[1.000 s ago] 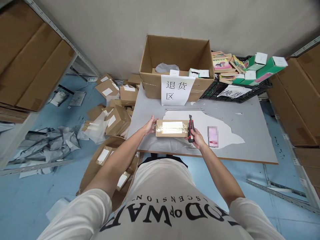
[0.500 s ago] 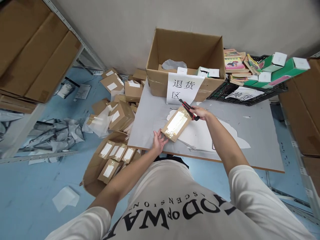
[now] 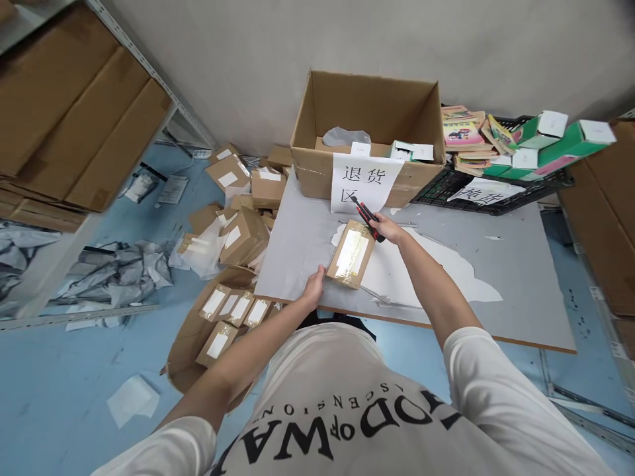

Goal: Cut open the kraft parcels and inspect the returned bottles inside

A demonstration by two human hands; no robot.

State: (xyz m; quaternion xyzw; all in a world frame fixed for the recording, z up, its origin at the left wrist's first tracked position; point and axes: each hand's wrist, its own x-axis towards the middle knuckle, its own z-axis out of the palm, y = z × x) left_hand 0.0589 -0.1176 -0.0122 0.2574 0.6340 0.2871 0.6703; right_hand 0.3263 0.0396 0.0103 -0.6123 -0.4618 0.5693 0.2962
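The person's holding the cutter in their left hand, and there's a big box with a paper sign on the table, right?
Not quite: the head view shows the cutter in the person's right hand, not the left hand. The big box with a paper sign is on the table, just as you said.

Both arms (image 3: 255, 350) forward, right fingers (image 3: 379, 222) curled

Bare hands (image 3: 314, 287) (image 3: 387, 229): two
Utility knife (image 3: 368, 219): one
Taped parcel (image 3: 351, 256) between hands: one
Worktable (image 3: 526, 284): one
Open carton (image 3: 312, 177) on worktable: one
Black plastic crate (image 3: 439, 192): one
Handwritten signs (image 3: 366, 180) (image 3: 487, 192): two
Green-and-white boxes (image 3: 571, 151) in crate: at least three
Labelled parcels (image 3: 218, 342) in floor carton (image 3: 181, 347): at least four
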